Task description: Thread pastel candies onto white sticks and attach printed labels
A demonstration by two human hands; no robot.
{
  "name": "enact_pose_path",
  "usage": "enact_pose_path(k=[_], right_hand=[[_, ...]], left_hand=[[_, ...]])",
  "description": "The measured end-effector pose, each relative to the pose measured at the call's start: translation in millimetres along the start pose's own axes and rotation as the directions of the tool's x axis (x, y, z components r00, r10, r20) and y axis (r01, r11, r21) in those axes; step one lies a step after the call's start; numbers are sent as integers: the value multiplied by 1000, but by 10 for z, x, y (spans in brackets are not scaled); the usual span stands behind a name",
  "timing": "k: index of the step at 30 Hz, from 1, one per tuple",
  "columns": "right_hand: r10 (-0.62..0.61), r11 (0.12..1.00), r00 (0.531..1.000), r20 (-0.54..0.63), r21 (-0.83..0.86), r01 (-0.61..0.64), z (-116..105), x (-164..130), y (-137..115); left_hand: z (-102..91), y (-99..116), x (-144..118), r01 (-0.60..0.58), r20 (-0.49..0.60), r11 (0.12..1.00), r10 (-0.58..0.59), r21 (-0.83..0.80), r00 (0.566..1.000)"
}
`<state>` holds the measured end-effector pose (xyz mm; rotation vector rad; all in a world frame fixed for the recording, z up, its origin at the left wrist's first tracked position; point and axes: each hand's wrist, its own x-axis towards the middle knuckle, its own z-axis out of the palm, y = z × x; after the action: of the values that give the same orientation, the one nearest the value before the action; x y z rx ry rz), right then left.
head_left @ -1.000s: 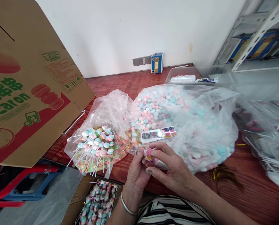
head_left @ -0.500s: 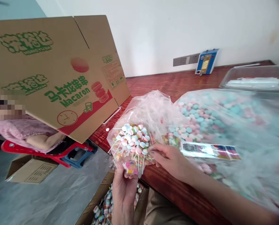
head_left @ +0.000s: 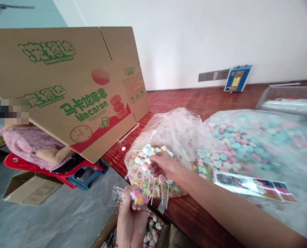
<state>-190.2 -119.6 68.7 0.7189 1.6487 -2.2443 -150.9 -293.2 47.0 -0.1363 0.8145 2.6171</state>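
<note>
My left hand (head_left: 131, 217) is closed on a small clear printed wrapper (head_left: 138, 197) with a pink and yellow picture, held over the front edge of the table. My right hand (head_left: 165, 167) is among a pile of candy lollipops (head_left: 145, 162), pastel discs on white sticks. Its fingers are curled down onto the candies, and what they pinch is hidden. The lollipops lie on a clear plastic bag (head_left: 179, 125) of small colourful candies. To the right, a flat strip of printed wrappers (head_left: 254, 185) rests on a big bag of pink, blue and white candies (head_left: 236, 137).
A large cardboard box (head_left: 91, 96) stands at left on the table (head_left: 174, 96). Below the edge, an open carton holds wrapped candies (head_left: 152, 230). A blue device (head_left: 238, 78) and a plastic tub (head_left: 285, 93) are at the back. A person (head_left: 37, 144) sits at far left.
My right hand has moved from beside the pile to over the lollipops. My left hand has tilted the wrapper leftward, so more of its clear end shows. The view has shifted slightly.
</note>
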Motion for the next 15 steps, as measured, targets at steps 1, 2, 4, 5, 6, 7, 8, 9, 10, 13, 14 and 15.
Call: enact_pose_path(k=[1,2,4,5,6,7,8,9,10,13,14,15], right_hand=[[8,1000,1000,13,15,-8,-5,-5,-4],[17,999,999,30,29,-18,11,4,-20],[35,998,997,65,58,-39,105,54,-81],[40,996,996,81,74,-46,169,85,-119],[39,995,995,88,88,-47,234,111,-157],[24,994,996,84,104,-33,288,125,-188],[5,993,997,76,116,-13,321,119,-207],[-21,992,998,66,125,13,326,88,-209],[-49,991,997,54,129,42,296,29,-192],[-177,977,984,-16,119,178,-18,-327,-33],[-231,967,972,-50,101,235,-185,-497,44],[-286,953,954,-88,73,293,-370,-687,129]], left_hand=[[67,-23,18,0,-2,1000,0,3,1000],[136,-46,30,1,0,1000,-1,4,1000],[253,-79,36,-3,23,1000,3,2,1000],[294,-83,30,-9,42,1000,9,4,999],[319,-76,23,-11,63,1000,10,12,998],[332,-58,15,-10,84,1000,7,25,996],[334,-34,8,-5,104,999,1,39,995],[332,-8,4,5,122,999,-12,50,992],[330,12,3,18,137,998,-25,58,990],[378,-20,17,23,151,998,-30,50,988],[418,-73,28,28,148,999,-34,41,988],[469,-149,41,41,145,999,-45,28,988]])
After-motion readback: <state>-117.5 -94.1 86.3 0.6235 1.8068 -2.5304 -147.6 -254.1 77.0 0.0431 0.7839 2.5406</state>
